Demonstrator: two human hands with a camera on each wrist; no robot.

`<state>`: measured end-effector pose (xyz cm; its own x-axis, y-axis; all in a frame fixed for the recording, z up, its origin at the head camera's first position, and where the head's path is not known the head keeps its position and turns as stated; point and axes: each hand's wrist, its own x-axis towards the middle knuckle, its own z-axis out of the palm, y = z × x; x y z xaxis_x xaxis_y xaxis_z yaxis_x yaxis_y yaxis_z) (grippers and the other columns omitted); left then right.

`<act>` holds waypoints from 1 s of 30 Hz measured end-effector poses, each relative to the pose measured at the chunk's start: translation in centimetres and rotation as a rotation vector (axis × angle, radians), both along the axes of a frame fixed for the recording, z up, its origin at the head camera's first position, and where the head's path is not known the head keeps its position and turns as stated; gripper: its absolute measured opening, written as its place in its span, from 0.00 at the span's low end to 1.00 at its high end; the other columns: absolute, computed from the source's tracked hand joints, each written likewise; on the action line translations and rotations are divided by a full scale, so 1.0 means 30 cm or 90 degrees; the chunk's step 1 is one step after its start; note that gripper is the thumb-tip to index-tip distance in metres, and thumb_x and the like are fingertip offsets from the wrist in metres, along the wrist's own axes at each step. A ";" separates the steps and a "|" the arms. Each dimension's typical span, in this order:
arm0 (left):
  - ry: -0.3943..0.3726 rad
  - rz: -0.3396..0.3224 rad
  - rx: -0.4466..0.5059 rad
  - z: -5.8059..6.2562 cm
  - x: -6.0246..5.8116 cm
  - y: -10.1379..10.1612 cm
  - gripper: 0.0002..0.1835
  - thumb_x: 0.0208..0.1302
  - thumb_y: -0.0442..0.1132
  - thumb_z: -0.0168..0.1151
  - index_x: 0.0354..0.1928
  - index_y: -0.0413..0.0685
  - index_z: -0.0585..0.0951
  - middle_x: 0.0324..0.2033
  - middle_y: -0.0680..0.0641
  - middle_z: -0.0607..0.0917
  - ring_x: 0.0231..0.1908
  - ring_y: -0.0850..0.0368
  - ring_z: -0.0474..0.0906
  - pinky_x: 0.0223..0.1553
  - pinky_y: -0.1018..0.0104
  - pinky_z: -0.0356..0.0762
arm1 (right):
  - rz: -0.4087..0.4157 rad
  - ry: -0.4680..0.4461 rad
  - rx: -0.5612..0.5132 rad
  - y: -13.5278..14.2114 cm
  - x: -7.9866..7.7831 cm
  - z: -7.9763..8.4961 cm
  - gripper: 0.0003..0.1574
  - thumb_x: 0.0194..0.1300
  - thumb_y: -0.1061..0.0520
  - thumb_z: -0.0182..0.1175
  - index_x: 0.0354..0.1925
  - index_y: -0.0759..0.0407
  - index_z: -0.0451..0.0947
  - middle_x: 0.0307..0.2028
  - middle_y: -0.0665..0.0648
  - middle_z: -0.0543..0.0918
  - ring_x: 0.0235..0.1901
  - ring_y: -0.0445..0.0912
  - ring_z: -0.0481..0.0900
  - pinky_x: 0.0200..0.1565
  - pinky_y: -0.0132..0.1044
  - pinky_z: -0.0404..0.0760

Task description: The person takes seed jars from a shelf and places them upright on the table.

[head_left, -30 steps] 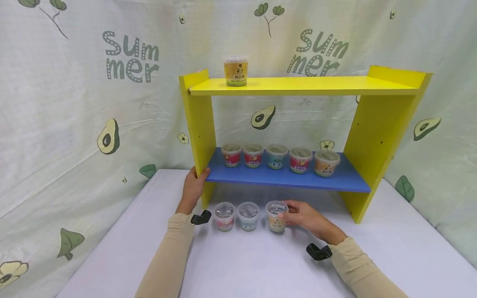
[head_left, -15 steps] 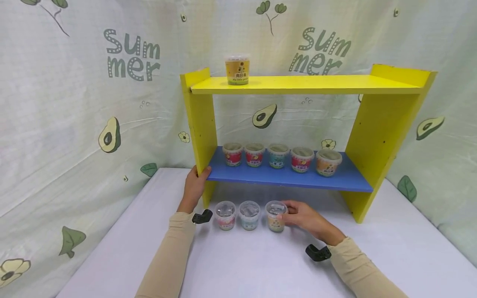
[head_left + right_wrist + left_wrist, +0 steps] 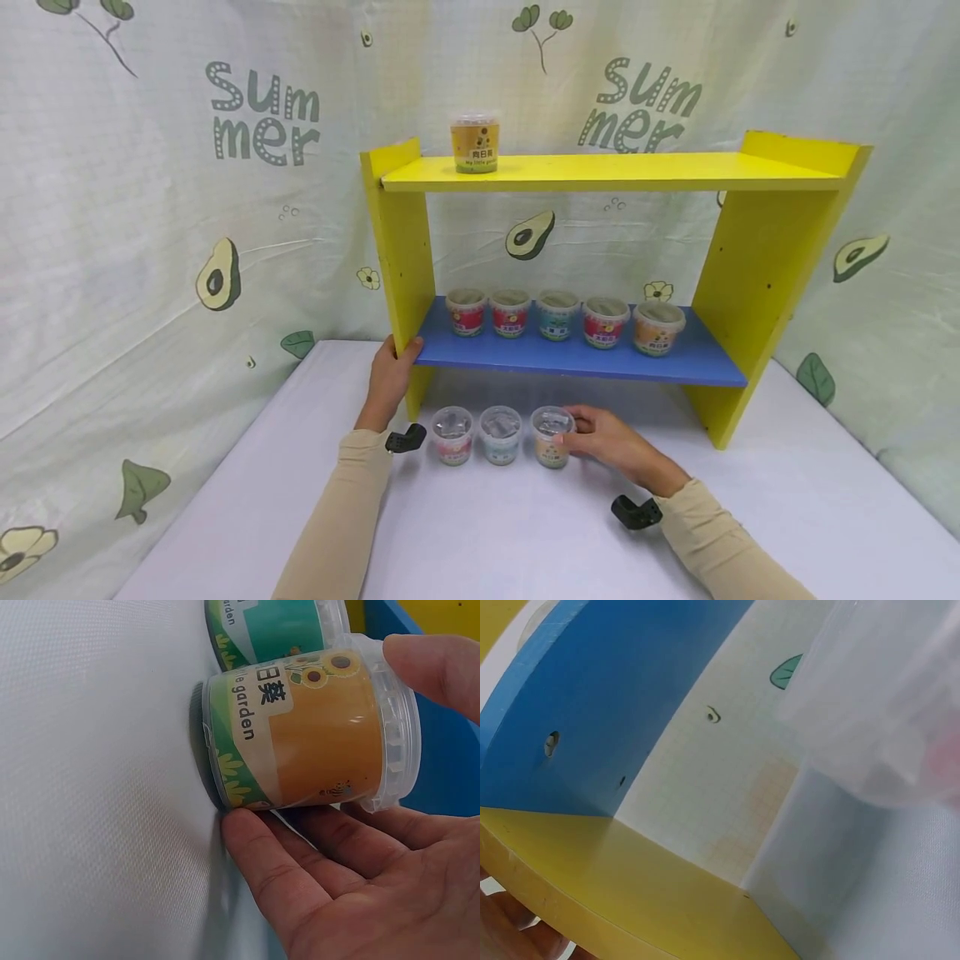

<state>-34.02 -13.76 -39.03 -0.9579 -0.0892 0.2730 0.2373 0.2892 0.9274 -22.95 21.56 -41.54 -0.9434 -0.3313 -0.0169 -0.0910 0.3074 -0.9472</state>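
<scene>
On the white table my right hand (image 3: 611, 446) holds a clear plastic cup with an orange sunflower label (image 3: 552, 450). In the right wrist view the thumb (image 3: 439, 671) lies at its lid rim and the fingers (image 3: 277, 862) are along its side. Left of it stand a teal-labelled cup (image 3: 500, 450) and a pink-labelled cup (image 3: 452, 450), all three roughly in a row. My left hand (image 3: 388, 379) grips the yellow left side panel (image 3: 405, 267) of the shelf, level with its blue board; in the left wrist view its fingers (image 3: 525, 930) show behind the panel's edge.
Several cups stand in a row on the blue board (image 3: 570, 358), including a red-labelled one (image 3: 606, 329) and an orange-labelled one (image 3: 656, 335). Another orange-labelled cup (image 3: 475, 150) sits on the top yellow board (image 3: 630, 171). A printed cloth (image 3: 285, 217) hangs behind.
The orange-labelled cup in my right hand has moved slightly left, closer to the teal-labelled cup. My left hand stays on the side panel.
</scene>
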 end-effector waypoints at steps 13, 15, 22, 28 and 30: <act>0.004 0.003 0.009 -0.006 -0.003 0.004 0.32 0.72 0.60 0.55 0.65 0.42 0.69 0.56 0.38 0.77 0.55 0.41 0.74 0.61 0.43 0.69 | 0.019 -0.010 -0.018 -0.005 0.007 0.001 0.50 0.67 0.52 0.67 0.72 0.74 0.54 0.59 0.66 0.79 0.56 0.50 0.79 0.54 0.40 0.78; 0.005 0.001 0.009 -0.006 -0.004 0.004 0.32 0.72 0.60 0.55 0.65 0.42 0.69 0.56 0.38 0.77 0.55 0.41 0.74 0.61 0.42 0.69 | 0.018 -0.010 -0.017 -0.006 0.007 0.001 0.50 0.67 0.52 0.67 0.72 0.74 0.53 0.59 0.66 0.78 0.56 0.50 0.79 0.55 0.41 0.78; 0.006 0.005 0.009 -0.003 -0.002 0.001 0.33 0.71 0.61 0.55 0.66 0.43 0.69 0.57 0.39 0.77 0.55 0.41 0.74 0.61 0.42 0.69 | 0.022 -0.008 -0.017 -0.007 0.005 0.001 0.49 0.67 0.51 0.66 0.73 0.72 0.54 0.61 0.66 0.77 0.57 0.51 0.78 0.56 0.41 0.77; 0.003 0.003 0.002 -0.003 0.000 -0.001 0.33 0.71 0.62 0.54 0.65 0.44 0.69 0.57 0.39 0.78 0.55 0.41 0.75 0.61 0.42 0.69 | 0.030 -0.008 -0.013 -0.005 0.008 0.008 0.51 0.68 0.51 0.66 0.74 0.72 0.51 0.63 0.69 0.74 0.60 0.53 0.76 0.58 0.43 0.76; 0.002 0.004 0.001 -0.005 0.001 -0.001 0.34 0.71 0.62 0.54 0.65 0.43 0.69 0.57 0.39 0.78 0.55 0.41 0.75 0.61 0.42 0.69 | 0.031 -0.009 -0.017 0.000 0.009 0.013 0.50 0.69 0.51 0.65 0.74 0.72 0.51 0.64 0.71 0.72 0.61 0.55 0.75 0.58 0.46 0.76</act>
